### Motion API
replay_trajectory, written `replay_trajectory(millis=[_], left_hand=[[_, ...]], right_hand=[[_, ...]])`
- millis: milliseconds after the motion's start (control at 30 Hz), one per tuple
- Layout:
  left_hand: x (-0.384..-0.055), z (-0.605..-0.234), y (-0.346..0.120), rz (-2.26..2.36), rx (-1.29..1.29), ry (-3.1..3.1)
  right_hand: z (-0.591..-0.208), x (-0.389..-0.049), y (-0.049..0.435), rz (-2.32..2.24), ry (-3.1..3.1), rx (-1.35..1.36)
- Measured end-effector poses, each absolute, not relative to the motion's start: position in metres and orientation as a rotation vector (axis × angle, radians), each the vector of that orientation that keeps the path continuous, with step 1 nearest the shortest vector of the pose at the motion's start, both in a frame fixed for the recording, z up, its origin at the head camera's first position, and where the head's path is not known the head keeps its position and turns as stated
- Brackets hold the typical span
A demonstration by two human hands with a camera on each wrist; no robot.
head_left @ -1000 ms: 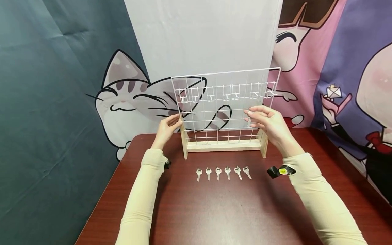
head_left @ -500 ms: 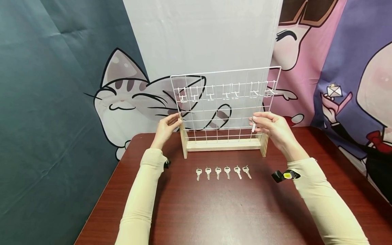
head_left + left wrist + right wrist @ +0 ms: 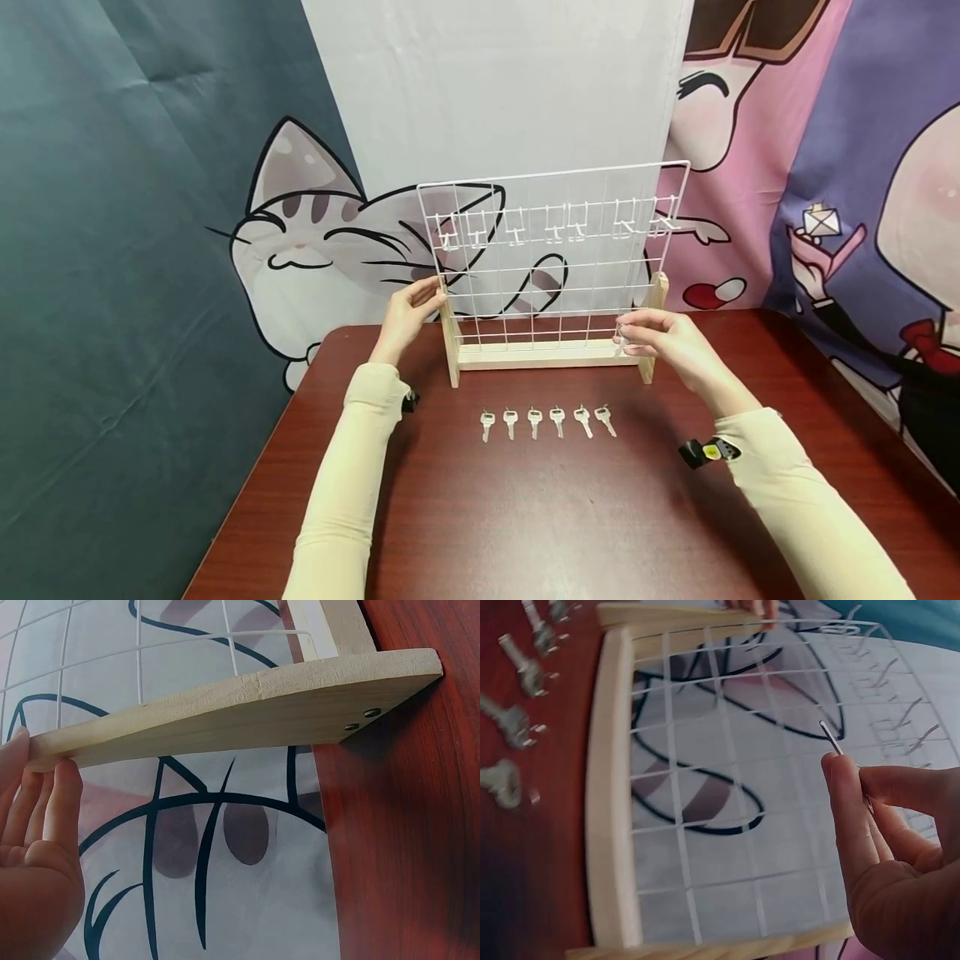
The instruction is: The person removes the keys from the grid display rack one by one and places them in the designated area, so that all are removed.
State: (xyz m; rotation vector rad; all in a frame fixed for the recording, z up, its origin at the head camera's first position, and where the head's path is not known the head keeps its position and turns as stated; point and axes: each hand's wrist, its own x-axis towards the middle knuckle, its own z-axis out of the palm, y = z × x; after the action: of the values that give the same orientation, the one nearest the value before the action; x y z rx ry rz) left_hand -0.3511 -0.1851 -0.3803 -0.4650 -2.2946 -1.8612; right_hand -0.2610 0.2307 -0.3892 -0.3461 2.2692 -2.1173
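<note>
A white wire grid rack (image 3: 525,271) with a wooden base stands upright at the back of the table. My left hand (image 3: 407,318) grips the top of its left wooden side post (image 3: 240,705), thumb on one face and fingers on the other. Low in front of the grid's right side, my right hand (image 3: 663,342) pinches a silver key (image 3: 622,340) between thumb and fingertips. Its thin metal end (image 3: 830,736) pokes out past the fingers in the right wrist view; the rest is mostly hidden. Several white hooks (image 3: 554,229) hang from the upper grid wires.
Several silver keys (image 3: 535,422) lie in a row on the dark red table (image 3: 525,517), in front of the rack's wooden base (image 3: 547,357). A printed cloth backdrop (image 3: 495,92) hangs close behind the rack.
My right hand has moved down and slightly right with the key, from mid-grid to near the rack's base. My left hand stays on the side post.
</note>
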Motion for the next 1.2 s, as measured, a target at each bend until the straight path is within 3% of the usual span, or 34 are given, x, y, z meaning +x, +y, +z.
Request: replay_trajectory(millis=[367,767,1200], left_hand=[[-0.370,-0.400,-0.189,-1.869,-0.451,-2.261],[-0.366,-0.395,-0.189,-1.948,-0.450,-2.233],[-0.370,-0.401,-0.189,-1.922,-0.473,-2.209]], right_hand=[[-0.425,-0.261,0.249,-1.816,2.434,-0.307],[-0.468,-0.264,0.258,-1.596,2.393,-0.373],[-0.484,-0.265,0.251,-1.359,2.528,-0.468]])
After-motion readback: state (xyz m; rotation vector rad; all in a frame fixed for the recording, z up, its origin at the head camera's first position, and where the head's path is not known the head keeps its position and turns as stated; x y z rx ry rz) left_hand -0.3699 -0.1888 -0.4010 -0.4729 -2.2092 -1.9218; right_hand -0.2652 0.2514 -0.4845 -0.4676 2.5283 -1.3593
